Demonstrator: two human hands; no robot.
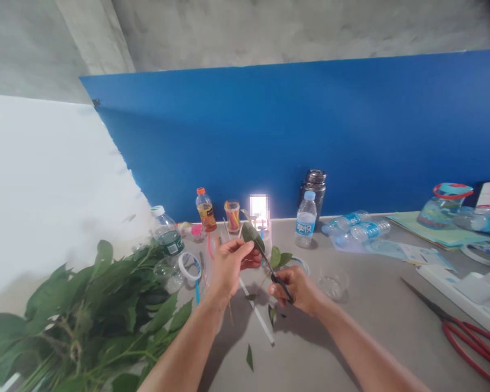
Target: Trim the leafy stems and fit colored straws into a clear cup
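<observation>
My left hand [233, 262] pinches a green leaf [251, 235] between thumb and fingers, above the middle of the grey table. Black-handled scissors [282, 286] are gripped in my right hand [296, 291], their blades pointing up and away along the leaf's right edge. Whether the blades touch or cut the leaf is hard to make out. Beneath my hands lie small leaf cuttings [250, 357] and a white strip [261, 318]. Just beyond my right hand, a few more leaves [275, 256] rest near a roll of tape.
Leafy branches [85, 321] heap at the left. Along the back stand an orange-capped bottle [206, 211], a jar of coloured sticks [232, 218], a bright screen [259, 209], a water bottle [306, 223] and a dark flask [317, 190]. Red-handled scissors [469, 335] and a power strip [465, 291] lie right.
</observation>
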